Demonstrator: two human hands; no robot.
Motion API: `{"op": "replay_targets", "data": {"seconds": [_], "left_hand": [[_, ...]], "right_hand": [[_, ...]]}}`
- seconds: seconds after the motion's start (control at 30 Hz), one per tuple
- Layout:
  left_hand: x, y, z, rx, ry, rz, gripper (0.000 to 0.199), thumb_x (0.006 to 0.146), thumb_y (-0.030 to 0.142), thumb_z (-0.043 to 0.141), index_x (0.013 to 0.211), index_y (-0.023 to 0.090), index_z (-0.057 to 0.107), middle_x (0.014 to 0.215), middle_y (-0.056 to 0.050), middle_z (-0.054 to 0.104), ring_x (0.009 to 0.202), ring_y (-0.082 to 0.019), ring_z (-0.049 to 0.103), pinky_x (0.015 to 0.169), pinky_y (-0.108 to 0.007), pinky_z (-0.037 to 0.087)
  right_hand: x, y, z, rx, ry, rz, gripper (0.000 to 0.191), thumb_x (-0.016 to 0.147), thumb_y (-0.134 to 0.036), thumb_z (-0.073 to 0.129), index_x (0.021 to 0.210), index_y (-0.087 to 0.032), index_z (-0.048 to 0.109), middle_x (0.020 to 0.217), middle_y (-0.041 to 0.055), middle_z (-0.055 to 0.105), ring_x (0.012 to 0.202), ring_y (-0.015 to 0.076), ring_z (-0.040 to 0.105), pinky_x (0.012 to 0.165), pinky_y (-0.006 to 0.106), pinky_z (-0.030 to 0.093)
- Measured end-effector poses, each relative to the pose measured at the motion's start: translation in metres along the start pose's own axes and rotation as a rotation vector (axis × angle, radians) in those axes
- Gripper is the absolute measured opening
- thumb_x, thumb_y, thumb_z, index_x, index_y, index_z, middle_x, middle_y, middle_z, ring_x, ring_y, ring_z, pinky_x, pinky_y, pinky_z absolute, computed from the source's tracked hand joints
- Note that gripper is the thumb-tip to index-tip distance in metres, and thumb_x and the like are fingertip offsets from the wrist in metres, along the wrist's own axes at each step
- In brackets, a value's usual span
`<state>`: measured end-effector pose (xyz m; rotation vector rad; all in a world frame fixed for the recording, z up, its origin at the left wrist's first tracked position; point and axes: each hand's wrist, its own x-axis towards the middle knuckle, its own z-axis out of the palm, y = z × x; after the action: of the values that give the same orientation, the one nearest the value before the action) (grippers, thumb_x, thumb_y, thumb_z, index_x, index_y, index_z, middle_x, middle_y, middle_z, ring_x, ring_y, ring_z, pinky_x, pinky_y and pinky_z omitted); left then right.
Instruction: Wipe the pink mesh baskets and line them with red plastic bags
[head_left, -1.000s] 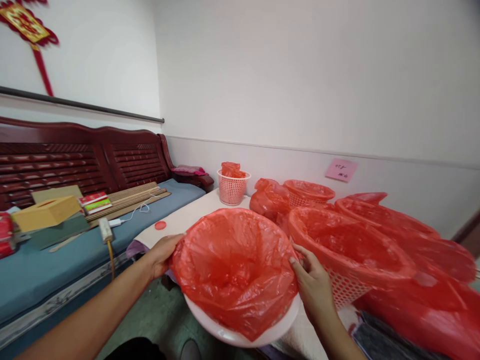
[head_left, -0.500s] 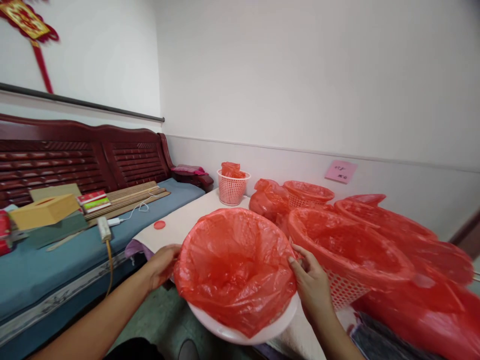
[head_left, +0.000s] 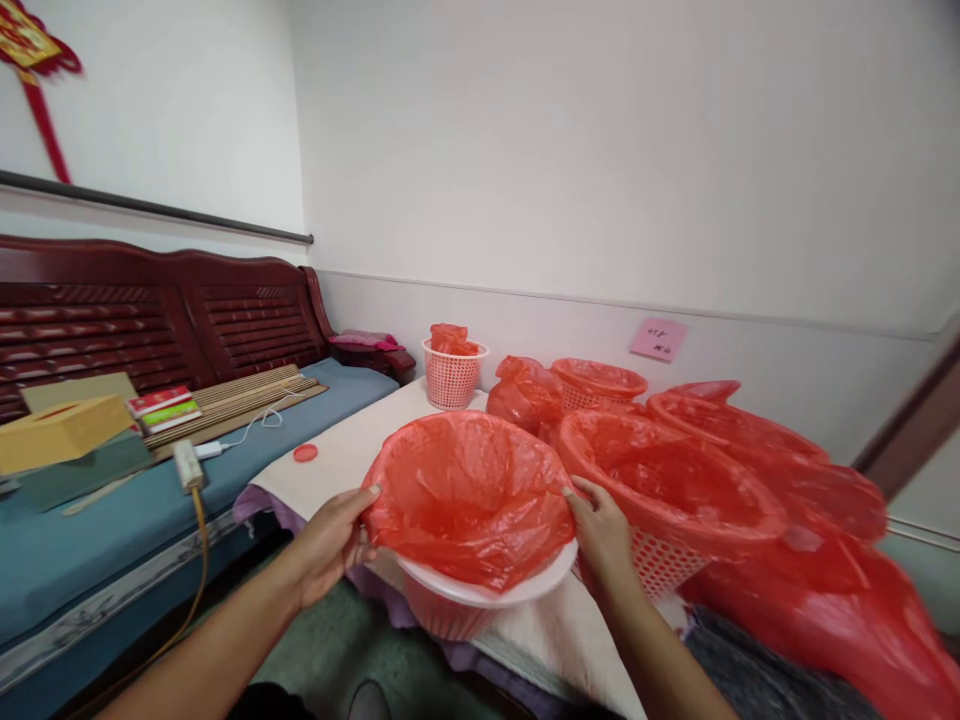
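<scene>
Between my hands is a wastebasket with a white rim and a pinkish body, at the table's front edge. A thin red plastic bag lines it and folds over the rim at the back and sides. Along the front, the white rim shows below the bag's edge. My left hand grips the bag at the left rim, thumb on top and fingers beneath. On the opposite side my right hand pinches the bag at the rim; some of its fingers are hidden.
Several bag-lined baskets crowd the right, beside a puffed red bag. A pink lattice basket stands at the back. A red disc lies on the cream tablecloth. Left, the sofa holds a yellow tissue box and a power strip.
The basket has tipped more upright, so its body now shows below the rim. My left thumb has come over the bag's edge. The view has turned slightly right.
</scene>
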<state>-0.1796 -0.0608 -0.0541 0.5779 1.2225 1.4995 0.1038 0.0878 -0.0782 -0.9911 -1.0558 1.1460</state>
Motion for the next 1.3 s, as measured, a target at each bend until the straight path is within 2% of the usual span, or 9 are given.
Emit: {"op": "replay_targets", "data": {"seconds": [0.2,0.33,0.57,0.7,0.8,0.97,1.03,1.17,1.3], "left_hand": [[0.041,0.005,0.019,-0.060,0.038,0.185,0.021,0.089,0.029,0.060,0.076,0.013,0.057,0.061,0.005,0.054,0.048,-0.007,0.050,0.046,-0.019,0.044],[0.054,0.003,0.024,-0.094,0.052,0.255,0.021,0.091,0.030,0.058,0.079,0.013,0.058,0.064,0.004,0.055,0.052,-0.008,0.052,0.050,-0.021,0.047],[0.065,-0.007,0.023,-0.172,0.092,0.349,0.020,0.088,0.031,0.062,0.079,0.013,0.059,0.065,0.004,0.055,0.053,-0.008,0.051,0.051,-0.021,0.046],[0.064,-0.008,0.018,-0.180,0.069,0.352,0.018,0.088,0.030,0.062,0.086,0.013,0.062,0.073,0.001,0.061,0.058,-0.010,0.056,0.054,-0.024,0.049],[0.063,-0.006,0.017,-0.187,0.068,0.350,0.016,0.089,0.028,0.061,0.085,0.012,0.061,0.070,0.002,0.060,0.056,-0.009,0.055,0.053,-0.023,0.048],[0.068,-0.009,0.024,-0.210,0.064,0.359,0.016,0.089,0.027,0.060,0.083,0.013,0.060,0.070,0.003,0.059,0.057,-0.009,0.055,0.055,-0.023,0.049],[0.071,-0.012,0.026,-0.214,0.075,0.352,0.017,0.090,0.028,0.059,0.083,0.013,0.060,0.070,0.003,0.059,0.057,-0.009,0.055,0.055,-0.024,0.049],[0.075,-0.011,0.025,-0.192,0.084,0.299,0.016,0.091,0.027,0.058,0.085,0.012,0.060,0.073,0.002,0.060,0.058,-0.009,0.056,0.053,-0.022,0.049],[0.073,-0.001,0.021,-0.146,0.080,0.202,0.014,0.091,0.025,0.058,0.090,0.012,0.061,0.073,0.002,0.059,0.055,-0.008,0.055,0.048,-0.020,0.048]], "right_hand": [[0.005,-0.002,0.012,0.171,-0.096,0.085,0.030,0.068,-0.039,0.073,0.088,-0.019,0.063,0.073,0.0010,0.070,0.058,0.0162,0.064,0.050,0.028,0.051],[0.003,-0.003,0.010,0.295,-0.170,0.141,0.022,0.069,-0.037,0.073,0.076,-0.020,0.063,0.071,0.0019,0.070,0.061,0.0172,0.065,0.051,0.028,0.054],[0.005,-0.001,0.005,0.463,-0.202,0.245,0.016,0.070,-0.025,0.072,0.084,-0.019,0.067,0.081,0.0018,0.074,0.070,0.0149,0.069,0.063,0.026,0.059],[-0.001,0.006,0.005,0.521,-0.226,0.268,0.020,0.072,-0.030,0.073,0.088,-0.020,0.067,0.087,0.0012,0.075,0.075,0.0147,0.070,0.067,0.026,0.059],[-0.006,0.010,0.003,0.549,-0.241,0.269,0.023,0.070,-0.031,0.075,0.089,-0.021,0.067,0.094,0.0012,0.075,0.083,0.0158,0.069,0.072,0.028,0.058],[-0.005,0.009,-0.003,0.551,-0.260,0.249,0.028,0.065,-0.031,0.079,0.090,-0.023,0.068,0.092,-0.0025,0.073,0.079,0.0115,0.066,0.074,0.024,0.056],[-0.004,0.010,-0.004,0.533,-0.273,0.249,0.032,0.061,-0.030,0.081,0.089,-0.022,0.068,0.088,-0.0034,0.072,0.073,0.0098,0.064,0.067,0.021,0.055],[-0.002,0.020,-0.004,0.464,-0.249,0.274,0.027,0.057,-0.029,0.082,0.076,-0.019,0.065,0.068,-0.0047,0.063,0.054,0.0066,0.054,0.047,0.017,0.045],[0.000,0.029,-0.009,0.336,-0.168,0.280,0.028,0.055,-0.032,0.080,0.069,-0.017,0.060,0.058,-0.0035,0.057,0.050,0.0086,0.052,0.045,0.020,0.042]]}}
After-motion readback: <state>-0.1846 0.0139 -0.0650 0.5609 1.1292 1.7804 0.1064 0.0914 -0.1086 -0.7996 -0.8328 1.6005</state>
